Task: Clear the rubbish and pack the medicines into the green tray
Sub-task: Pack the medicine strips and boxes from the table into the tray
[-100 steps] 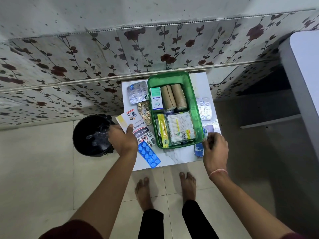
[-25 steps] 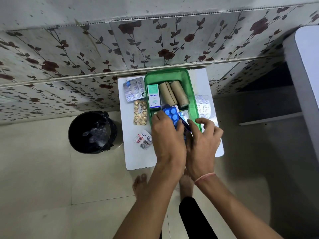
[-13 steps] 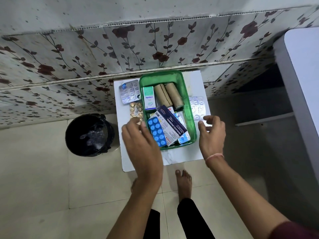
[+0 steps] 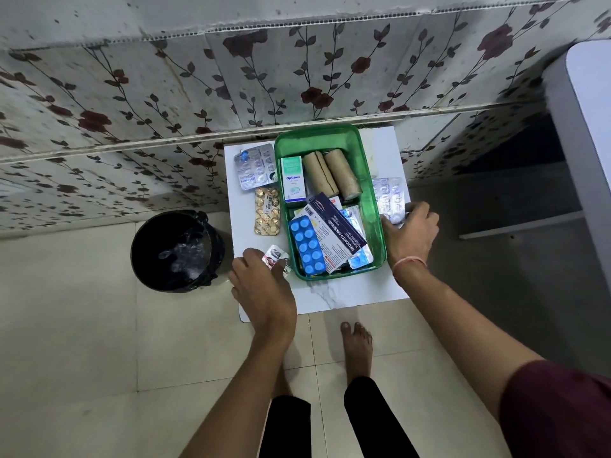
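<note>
The green tray (image 4: 331,136) stands on a small white table (image 4: 334,294). It holds an Optibex box (image 4: 293,178), two brown bandage rolls (image 4: 331,175), a blue blister strip (image 4: 307,246) and a medicated dressings box (image 4: 340,231). Left of the tray lie a silver tablet strip (image 4: 255,166) and a gold blister strip (image 4: 267,211). My left hand (image 4: 263,289) pinches a small red-and-white strip (image 4: 273,255) at the tray's near left corner. My right hand (image 4: 410,234) grips the near end of a silver strip (image 4: 387,195) to the right of the tray.
A black bin (image 4: 178,251) with a liner stands on the tiled floor left of the table. A floral-patterned wall runs close behind the table. White furniture (image 4: 588,133) rises at the far right. My bare feet are under the table's near edge.
Both hands left the tray after laying the blue strip and dressings box inside. The left hand moved left onto the small strip; the right hand moved right onto the silver strip.
</note>
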